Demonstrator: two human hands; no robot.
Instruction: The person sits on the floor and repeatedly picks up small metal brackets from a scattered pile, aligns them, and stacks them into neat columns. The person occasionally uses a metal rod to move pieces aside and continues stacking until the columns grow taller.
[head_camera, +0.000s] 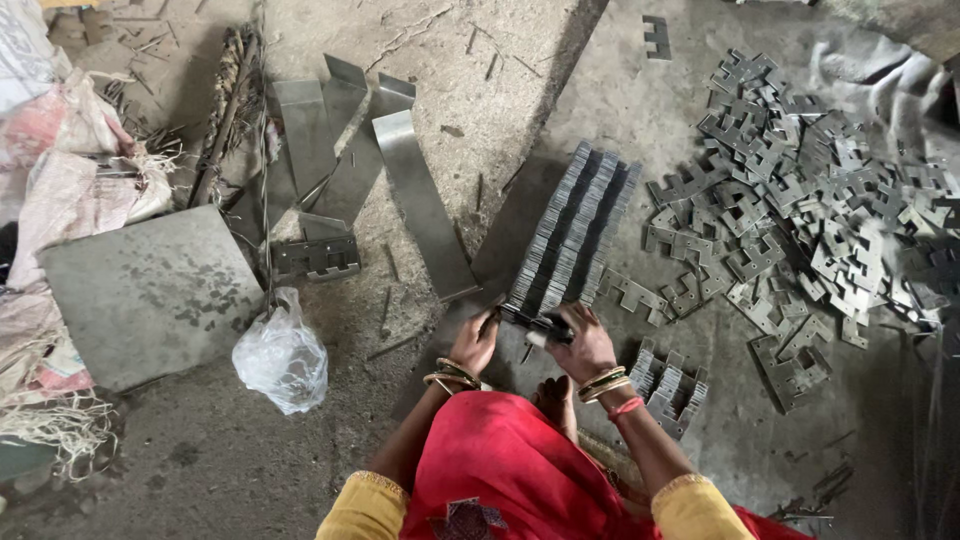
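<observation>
I am squatting on a concrete floor. My left hand (476, 340) and my right hand (585, 343) both grip a small bundle of flat notched metal plates (535, 325) held on edge at the near end of a long row of stacked plates (572, 228). The row runs away from me in two or three lines. A big loose heap of the same plates (810, 190) lies to the right. A short stack of plates (668, 385) stands beside my right wrist. Both wrists wear bangles.
Long bent metal strips (415, 190) lie to the left of the row. A flat grey slab (150, 295), a knotted clear plastic bag (283, 358) and worn sacks (60, 190) sit further left. My bare foot (555, 400) and red garment are just below my hands.
</observation>
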